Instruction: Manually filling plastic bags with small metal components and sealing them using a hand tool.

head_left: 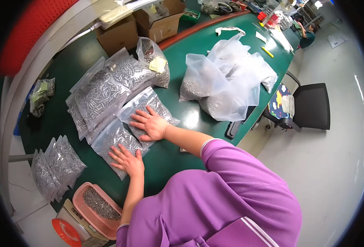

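My left hand [128,161] lies flat with spread fingers on a clear plastic bag of small metal parts [115,142]. Just beyond it to the right, my right hand [151,124] presses flat, fingers apart, on a second clear bag of metal parts [159,108]. The two bags lie side by side on the green table [176,150]. Behind them rises a stack of larger clear bags [101,92] packed with silvery cylindrical pieces. An upright bag with a yellow note [162,78] stands at the back of the stack.
Two filled bags [58,166] lie at the left edge. A pink basket of metal parts [87,196] sits on a scale [72,214] near me. Large frosted bags [227,82] stand to the right, near a black phone-like object [232,129]. Cardboard boxes [159,24] and an office chair [312,106] are beyond.
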Demonstrator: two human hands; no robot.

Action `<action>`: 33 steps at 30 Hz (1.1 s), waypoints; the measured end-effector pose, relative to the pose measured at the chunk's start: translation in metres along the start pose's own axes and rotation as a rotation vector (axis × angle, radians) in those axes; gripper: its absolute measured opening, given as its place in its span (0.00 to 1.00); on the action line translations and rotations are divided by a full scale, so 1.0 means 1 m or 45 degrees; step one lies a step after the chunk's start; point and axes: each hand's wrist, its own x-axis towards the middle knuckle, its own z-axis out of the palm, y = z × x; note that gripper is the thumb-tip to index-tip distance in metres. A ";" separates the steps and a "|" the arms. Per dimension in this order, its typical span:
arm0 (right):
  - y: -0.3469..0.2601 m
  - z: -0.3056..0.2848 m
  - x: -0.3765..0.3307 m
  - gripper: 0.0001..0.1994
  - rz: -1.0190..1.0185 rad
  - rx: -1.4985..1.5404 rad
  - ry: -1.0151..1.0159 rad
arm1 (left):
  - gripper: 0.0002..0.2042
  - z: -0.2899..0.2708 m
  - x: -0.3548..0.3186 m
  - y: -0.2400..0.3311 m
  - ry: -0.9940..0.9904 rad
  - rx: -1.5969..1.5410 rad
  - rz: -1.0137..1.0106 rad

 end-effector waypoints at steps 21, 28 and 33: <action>-0.033 -0.123 -0.165 0.14 0.218 0.493 0.053 | 0.32 -0.013 -0.013 -0.013 -0.205 -0.143 -0.003; 0.020 -0.042 -0.064 0.30 0.529 0.337 0.030 | 0.25 -0.029 -0.016 0.013 -0.169 -0.330 -0.035; 0.047 -0.018 -0.034 0.39 1.034 0.548 -0.153 | 0.26 -0.026 0.030 0.068 -0.095 -0.918 -0.250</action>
